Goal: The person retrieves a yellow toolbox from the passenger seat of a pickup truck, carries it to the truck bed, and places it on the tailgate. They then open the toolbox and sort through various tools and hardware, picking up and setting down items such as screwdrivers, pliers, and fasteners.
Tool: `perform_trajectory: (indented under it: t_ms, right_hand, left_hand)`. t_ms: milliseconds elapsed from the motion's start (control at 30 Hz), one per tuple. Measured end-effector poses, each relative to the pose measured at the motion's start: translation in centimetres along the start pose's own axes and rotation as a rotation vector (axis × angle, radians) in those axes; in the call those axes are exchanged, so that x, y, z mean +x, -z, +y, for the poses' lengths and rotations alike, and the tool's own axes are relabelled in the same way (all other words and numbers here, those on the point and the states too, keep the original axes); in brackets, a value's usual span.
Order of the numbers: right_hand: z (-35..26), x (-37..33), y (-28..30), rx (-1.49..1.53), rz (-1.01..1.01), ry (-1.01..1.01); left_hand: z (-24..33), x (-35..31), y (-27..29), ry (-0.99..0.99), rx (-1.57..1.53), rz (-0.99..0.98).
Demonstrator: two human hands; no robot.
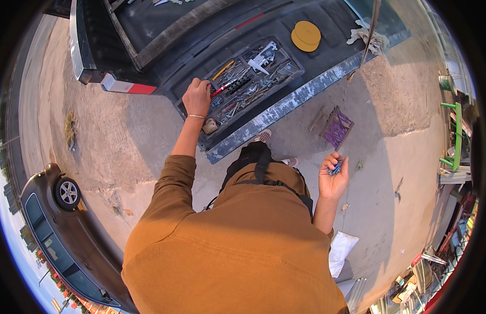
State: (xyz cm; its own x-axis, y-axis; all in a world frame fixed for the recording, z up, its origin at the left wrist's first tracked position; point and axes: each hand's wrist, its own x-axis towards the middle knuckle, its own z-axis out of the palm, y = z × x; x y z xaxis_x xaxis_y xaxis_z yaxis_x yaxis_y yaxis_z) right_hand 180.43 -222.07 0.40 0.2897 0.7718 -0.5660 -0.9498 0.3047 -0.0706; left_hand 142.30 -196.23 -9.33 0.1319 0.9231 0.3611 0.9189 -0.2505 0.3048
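Observation:
My left hand (196,98) reaches over the left end of a dark tool tray (298,64), its fingers curled together and pointing down. What they pinch, if anything, is hidden. Just right of it lies a red-handled tool (218,91). A yellow tool (223,70), loose screws and bits of metal (246,97) and white metal brackets (260,60) fill the tray's compartments. Away from the tray, palm up at my right side, my right hand (332,180) is closed around several small blue pieces (335,167), too small to name exactly.
The tray rests on the lowered tailgate (337,62) of a pickup. A round yellow disc (306,36) and a crumpled white cloth (373,41) lie farther right. On the ground are a purple crate-like object (337,129) and a white bag (342,251). A dark car (75,246) stands left.

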Motion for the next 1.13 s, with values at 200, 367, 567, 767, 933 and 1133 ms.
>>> perform_trajectory:
  t_ms: [200, 367, 567, 767, 933, 1133]
  right_hand:
    - [-0.2, 0.0, 0.4, -0.008, -0.006, 0.002]
    - [-0.5, 0.2, 0.6, 0.005, -0.010, -0.008]
    - [-0.6, 0.2, 0.8, -0.012, 0.016, 0.002]
    - [-1.0, -0.1, 0.9, -0.001, 0.025, 0.009]
    - [-1.3, -0.4, 1.3, 0.005, 0.022, 0.019]
    - [-1.6, -0.6, 1.8, 0.021, -0.002, 0.017]
  left_hand:
    - [0.5, -0.6, 0.5, 0.058, 0.063, -0.070]
    - [0.6, -1.0, 1.6, 0.111, 0.016, -0.122]
    - [0.5, -0.3, 0.5, 0.081, 0.043, -0.065]
    - [0.8, -0.3, -0.2, 0.066, 0.163, -0.093]
    - [0.6, -0.2, -0.2, 0.055, 0.194, -0.131]
    - [0.0, 0.4, -0.4, -0.011, 0.219, -0.201]
